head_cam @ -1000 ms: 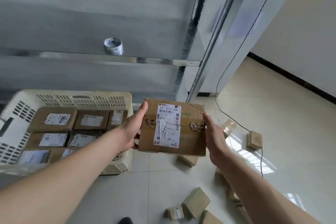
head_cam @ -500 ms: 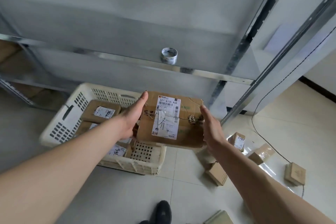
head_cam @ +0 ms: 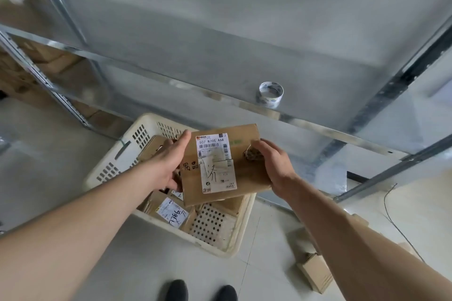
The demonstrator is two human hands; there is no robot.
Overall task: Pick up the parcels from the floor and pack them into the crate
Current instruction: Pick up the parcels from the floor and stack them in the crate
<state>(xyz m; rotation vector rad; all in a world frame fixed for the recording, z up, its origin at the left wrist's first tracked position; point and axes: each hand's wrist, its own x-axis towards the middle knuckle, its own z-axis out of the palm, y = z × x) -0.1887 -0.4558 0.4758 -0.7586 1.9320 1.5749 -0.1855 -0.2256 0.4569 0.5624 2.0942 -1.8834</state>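
A brown cardboard parcel (head_cam: 247, 171) with a white shipping label hangs in the air over the right part of the cream plastic crate (head_cam: 115, 161). My left hand (head_cam: 168, 161) grips its left edge, thumb up along the side. My right hand (head_cam: 274, 166) grips its right edge, fingers curled over the top. Inside the crate lie several labelled parcels; one with handwriting (head_cam: 172, 212) shows below the held parcel. Part of the crate's perforated floor (head_cam: 210, 222) is bare at the right end.
A metal shelf rack (head_cam: 220, 95) stands behind the crate, with a roll of tape (head_cam: 269, 94) on its shelf. Small parcels (head_cam: 315, 273) lie on the tiled floor at the right, beside a thin cable (head_cam: 391, 215). My shoes (head_cam: 176, 291) show at the bottom edge.
Both hands have carried the parcel leftward from above the floor to above the crate. The view has swung left, bringing the crate under the parcel.
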